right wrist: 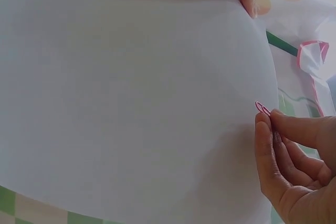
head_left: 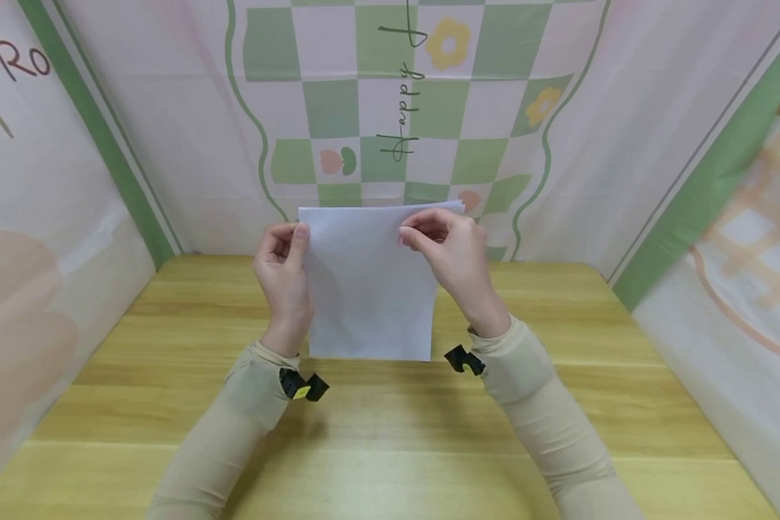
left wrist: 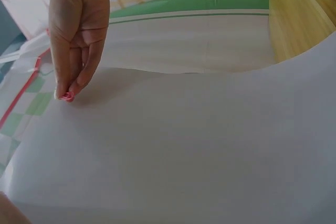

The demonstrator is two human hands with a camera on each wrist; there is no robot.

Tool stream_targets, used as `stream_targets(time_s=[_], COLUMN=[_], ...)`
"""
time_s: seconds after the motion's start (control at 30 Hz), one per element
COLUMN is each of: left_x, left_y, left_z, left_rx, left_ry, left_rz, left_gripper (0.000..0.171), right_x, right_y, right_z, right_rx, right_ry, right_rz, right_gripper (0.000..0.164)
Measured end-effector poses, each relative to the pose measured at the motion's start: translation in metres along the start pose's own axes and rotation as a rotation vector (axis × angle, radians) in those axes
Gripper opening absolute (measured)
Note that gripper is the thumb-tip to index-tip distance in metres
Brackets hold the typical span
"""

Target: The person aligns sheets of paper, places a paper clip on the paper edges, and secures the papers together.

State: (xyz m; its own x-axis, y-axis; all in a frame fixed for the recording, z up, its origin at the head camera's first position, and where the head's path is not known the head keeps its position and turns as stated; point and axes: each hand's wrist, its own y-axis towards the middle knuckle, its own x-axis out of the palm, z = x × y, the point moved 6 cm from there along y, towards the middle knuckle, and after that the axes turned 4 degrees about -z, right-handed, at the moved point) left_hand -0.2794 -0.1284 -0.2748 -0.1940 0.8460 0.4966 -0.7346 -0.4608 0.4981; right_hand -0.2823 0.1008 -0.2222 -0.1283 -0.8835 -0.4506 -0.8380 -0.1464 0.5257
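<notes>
White paper [head_left: 367, 289] is held up over the table, with a second edge peeking out at its top right corner, so more than one sheet seems present. My left hand [head_left: 282, 278] grips its upper left edge between thumb and curled fingers. Near the top edge, towards the right, my right hand [head_left: 458, 260] pinches a small pink paper clip [right wrist: 262, 108] between thumb and forefinger. In the right wrist view the clip's looped end sticks out past the fingertips, in front of the paper. Whether the clip touches the paper, I cannot tell.
A wooden table [head_left: 377, 448] lies under the hands. Behind it hangs a cloth backdrop [head_left: 390, 108] with green checks and flowers, and printed cloth walls flank both sides. Each wrist carries a small black camera [head_left: 302, 385].
</notes>
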Motion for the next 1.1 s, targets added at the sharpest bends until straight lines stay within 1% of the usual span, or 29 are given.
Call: stream_targets(time_s=[0.17,0.33,0.5,0.67,0.87,1.0,1.1], left_x=[0.001,0.001,0.002,0.002,0.002,0.003,0.004], left_y=[-0.001,-0.002,-0.002,-0.002,-0.004,-0.005,-0.006], left_z=[0.000,-0.001,-0.003,-0.005,-0.004,-0.003,-0.003], left_rx=[0.002,-0.004,-0.010,-0.023,-0.019,-0.013,-0.012], left_ry=[-0.002,0.004,-0.017,-0.032,-0.022,-0.020,-0.019], left_rz=[-0.005,-0.005,-0.007,0.006,0.004,-0.002,-0.005], left_gripper=[0.007,0.006,0.005,0.008,0.010,0.011,0.011], right_x=[0.001,0.003,0.005,0.006,0.007,0.008,0.010], right_y=[0.002,0.006,0.009,0.012,0.010,0.008,0.010], right_z=[-0.004,-0.009,-0.015,-0.020,-0.032,-0.044,-0.045], right_rx=[-0.015,-0.042,-0.057,-0.069,-0.100,-0.120,-0.119], right_ry=[0.020,0.012,0.014,0.038,0.059,0.046,0.045], right_rz=[0.011,0.022,0.026,0.033,0.046,0.059,0.060], right_gripper=[0.016,0.016,0.019,0.018,0.016,0.014,0.013])
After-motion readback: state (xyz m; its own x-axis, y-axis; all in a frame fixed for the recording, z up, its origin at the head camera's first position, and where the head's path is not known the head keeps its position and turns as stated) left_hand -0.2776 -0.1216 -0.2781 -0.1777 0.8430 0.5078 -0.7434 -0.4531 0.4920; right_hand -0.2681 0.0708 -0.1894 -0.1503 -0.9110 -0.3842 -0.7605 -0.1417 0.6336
